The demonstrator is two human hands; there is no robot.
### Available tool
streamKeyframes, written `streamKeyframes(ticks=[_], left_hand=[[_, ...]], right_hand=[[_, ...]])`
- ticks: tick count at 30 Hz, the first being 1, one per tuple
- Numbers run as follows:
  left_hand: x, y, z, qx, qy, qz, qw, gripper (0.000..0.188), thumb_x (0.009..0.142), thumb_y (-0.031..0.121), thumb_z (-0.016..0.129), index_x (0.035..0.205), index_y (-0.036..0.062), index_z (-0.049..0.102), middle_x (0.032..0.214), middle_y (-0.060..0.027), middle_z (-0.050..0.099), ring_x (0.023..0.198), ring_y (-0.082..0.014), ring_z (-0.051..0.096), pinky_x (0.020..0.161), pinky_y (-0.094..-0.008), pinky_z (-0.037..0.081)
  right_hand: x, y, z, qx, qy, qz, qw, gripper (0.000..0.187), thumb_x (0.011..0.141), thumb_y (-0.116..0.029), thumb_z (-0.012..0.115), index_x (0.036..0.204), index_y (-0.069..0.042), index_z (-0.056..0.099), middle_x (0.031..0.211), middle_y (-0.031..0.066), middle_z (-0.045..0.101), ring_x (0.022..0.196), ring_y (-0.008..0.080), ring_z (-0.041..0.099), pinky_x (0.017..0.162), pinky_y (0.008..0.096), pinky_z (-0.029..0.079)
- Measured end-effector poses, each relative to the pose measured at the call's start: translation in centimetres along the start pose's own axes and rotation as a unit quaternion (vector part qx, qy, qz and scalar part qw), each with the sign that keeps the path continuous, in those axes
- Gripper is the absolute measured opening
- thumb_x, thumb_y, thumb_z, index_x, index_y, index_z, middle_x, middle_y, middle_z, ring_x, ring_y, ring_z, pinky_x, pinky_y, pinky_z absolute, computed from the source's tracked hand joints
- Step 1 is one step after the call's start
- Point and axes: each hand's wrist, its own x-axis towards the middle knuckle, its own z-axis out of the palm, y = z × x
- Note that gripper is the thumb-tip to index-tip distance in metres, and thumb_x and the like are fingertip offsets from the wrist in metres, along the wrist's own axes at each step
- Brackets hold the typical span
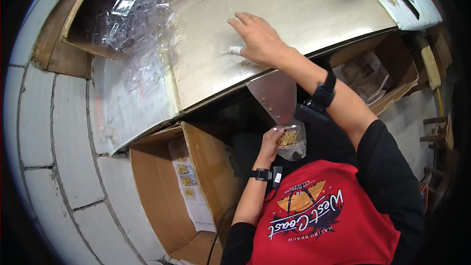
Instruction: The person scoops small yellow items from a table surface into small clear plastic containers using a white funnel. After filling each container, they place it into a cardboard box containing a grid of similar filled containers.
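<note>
gold metal bits (288,138) lie in a clear plastic box (300,140), gripped at its side by my left hand (268,146) just below the narrow end of the chute (274,91), i judge so that what slides down lands inside. my right arm stretches forward, palm down, right hand (262,39) splayed, nothing seen in it, over the metal tabletop (333,17); whether it touches, i cannot tell.

From my head, the wide fisheye looks steeply down at close range. It frames the worktop (265,0) toward twelve o'clock and my red shirt (324,218) toward five.
</note>
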Motion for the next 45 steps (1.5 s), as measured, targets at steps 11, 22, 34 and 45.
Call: streamKeyframes(ticks=[11, 22, 34, 45], left_hand=[[0.5, 1.5, 1.1, -0.018, 0.006, 0.02, 1.0, 0.044, 0.099, 0.034, 0.037, 0.119, -0.003, 0.051, 0.105, -0.0155, 0.065, 0.083, -0.0233, 0.069, 0.054, -0.0299, 0.058], [1.8, -0.3, 1.3, 0.028, 0.083, -0.039, 0.995, 0.028, 0.085, 0.014, 0.066, 0.109, 0.0009, 0.058, 0.091, -0.0084, 0.067, 0.07, -0.0161, 0.068, 0.044, -0.026, 0.055], [1.3, 0.4, 0.4, -0.038, 0.041, 0.033, 0.998, 0.032, 0.096, 0.023, 0.046, 0.116, -0.0014, 0.053, 0.1, -0.0125, 0.066, 0.078, -0.0199, 0.069, 0.054, -0.0289, 0.059], [2.5, 0.9, 1.6, -0.024, 0.009, 0.053, 0.998, 0.038, 0.099, 0.028, 0.033, 0.118, 0.0, 0.051, 0.106, -0.0128, 0.064, 0.086, -0.0217, 0.068, 0.06, -0.0339, 0.059]], right_hand=[[-11.0, 4.6, -8.2, 0.146, 0.1, 0.113, 0.978, 0.023, 0.079, 0.004, 0.059, 0.1, 0.0, 0.065, 0.102, 0.0171, 0.065, 0.097, 0.0323, 0.063, 0.085, 0.0354, 0.05], [0.0, 18.2, -5.8, -0.032, 0.009, 0.223, 0.974, 0.056, 0.092, -0.028, 0.048, 0.14, -0.003, 0.034, 0.146, 0.0238, 0.029, 0.136, 0.0372, 0.028, 0.111, 0.0405, 0.027], [-6.0, 6.6, -6.8, 0.139, -0.02, 0.103, 0.985, 0.034, 0.087, -0.004, 0.051, 0.12, 0.0, 0.056, 0.119, 0.0189, 0.06, 0.114, 0.0345, 0.055, 0.1, 0.0365, 0.042], [-11.4, -0.7, -5.3, -0.005, -0.103, -0.055, 0.993, 0.041, 0.085, -0.016, 0.058, 0.123, -0.002, 0.052, 0.134, 0.0167, 0.047, 0.13, 0.034, 0.038, 0.107, 0.0453, 0.032]])
